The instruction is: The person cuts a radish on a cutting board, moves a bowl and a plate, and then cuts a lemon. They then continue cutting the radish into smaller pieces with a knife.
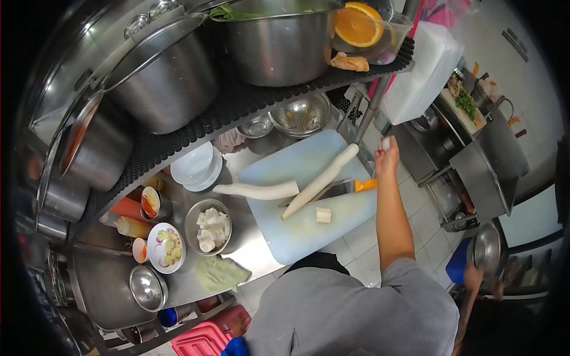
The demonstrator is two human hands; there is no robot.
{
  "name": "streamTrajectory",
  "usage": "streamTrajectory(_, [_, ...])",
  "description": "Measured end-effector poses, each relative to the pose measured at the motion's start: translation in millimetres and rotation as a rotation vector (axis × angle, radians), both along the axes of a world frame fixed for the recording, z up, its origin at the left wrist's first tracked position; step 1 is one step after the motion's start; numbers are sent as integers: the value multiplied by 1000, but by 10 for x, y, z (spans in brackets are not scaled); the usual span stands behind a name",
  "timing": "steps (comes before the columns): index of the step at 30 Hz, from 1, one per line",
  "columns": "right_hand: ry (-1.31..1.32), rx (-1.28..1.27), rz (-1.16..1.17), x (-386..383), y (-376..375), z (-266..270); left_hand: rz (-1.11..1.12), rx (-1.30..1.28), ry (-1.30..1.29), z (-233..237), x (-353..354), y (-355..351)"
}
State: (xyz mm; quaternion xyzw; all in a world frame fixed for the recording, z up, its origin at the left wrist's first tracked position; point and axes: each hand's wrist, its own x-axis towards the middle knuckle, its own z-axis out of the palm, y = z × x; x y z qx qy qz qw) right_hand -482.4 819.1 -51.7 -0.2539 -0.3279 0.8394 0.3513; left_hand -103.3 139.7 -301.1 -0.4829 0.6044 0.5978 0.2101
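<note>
White radishes [319, 181]: 2 on 1 blue board [297, 240]; right hand [387, 158] pinches 1 white piece [386, 143].

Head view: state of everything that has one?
right hand: raised, pinching white piece
knife: lying on cutting board, unheld
long radish: peeled, lying across knife blade
short radish: peeled, one end cut
chunk: loose on cutting board
steel bowl: holds white chunks
big pot: lid on
orange half: cut face up
</note>
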Motion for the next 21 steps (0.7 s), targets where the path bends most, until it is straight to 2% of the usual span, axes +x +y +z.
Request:
streamTrajectory(3, [-95, 66, -109, -361, 50, 19, 100, -11, 14, 128, -89, -32])
streamTrajectory(5, [-310, 293, 130, -504, -27, 63, 20, -5, 77, 527, -235, 156])
streamTrajectory(8, [-211, 255, 111, -455, 25, -97, 111, 62, -34, -20, 113, 50])
streamTrajectory(10, [-120, 190, 66, -265, -107, -141, 155, 56, -22, -57, 382, 141])
streamTrajectory(12, [-26, 39, 213, -96, -529, 128, 235, 49, -2, -101, 702, 325])
streamTrajectory(13, [-25, 39, 277, -197, -742, 77, 248, 55, -51, -144, 879, 366])
streamTrajectory(16, [-4, 71, 743, -483, -1531, 91, 275, 71, -147, -132, 1258, 413])
streamTrajectory(18, [12, 104, 978, -838, -2299, 299, -169, -145, -84, 117, 1366, 440])
streamTrajectory(20, [18, 123, 1179, -1248, -2991, 408, -60, -166, -64, 245, 1441, 594])
streamTrajectory(21, [110, 209, 1317, -1550, -3248, 273, 52, -181, 1, 293, 1479, 686])
